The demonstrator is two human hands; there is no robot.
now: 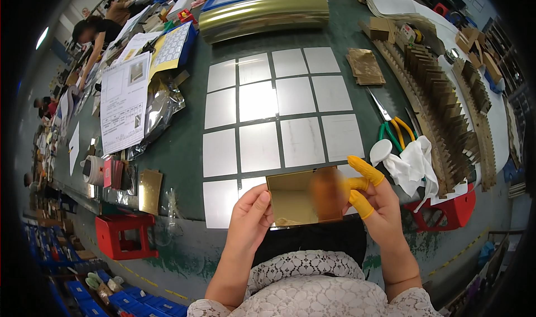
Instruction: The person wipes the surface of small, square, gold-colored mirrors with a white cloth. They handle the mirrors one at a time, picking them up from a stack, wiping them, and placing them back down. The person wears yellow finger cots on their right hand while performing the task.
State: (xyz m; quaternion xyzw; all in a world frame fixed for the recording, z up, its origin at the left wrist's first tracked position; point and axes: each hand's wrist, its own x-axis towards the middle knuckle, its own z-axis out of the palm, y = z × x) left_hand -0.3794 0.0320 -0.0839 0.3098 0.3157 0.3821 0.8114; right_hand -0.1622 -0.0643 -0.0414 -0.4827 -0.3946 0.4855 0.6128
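Observation:
A small rectangular gold mirror-like sheet is held up over the table's near edge, part of its surface blurred by a reddish-brown reflection. My left hand pinches its left edge, thumb on the front. At the opposite edge is my right hand, with yellow finger cots on the thumb and two fingers. Those fingers are spread; the lower ones come up to the sheet's edge, partly hidden behind it. Beyond it, silvery square plates lie in rows on the green table.
Right of the plates lie scissors with green and yellow handles, white cloth and gold pieces. Toothed brown racks line the right side. A gold roll lies at the back, papers at left. Red stools stand below.

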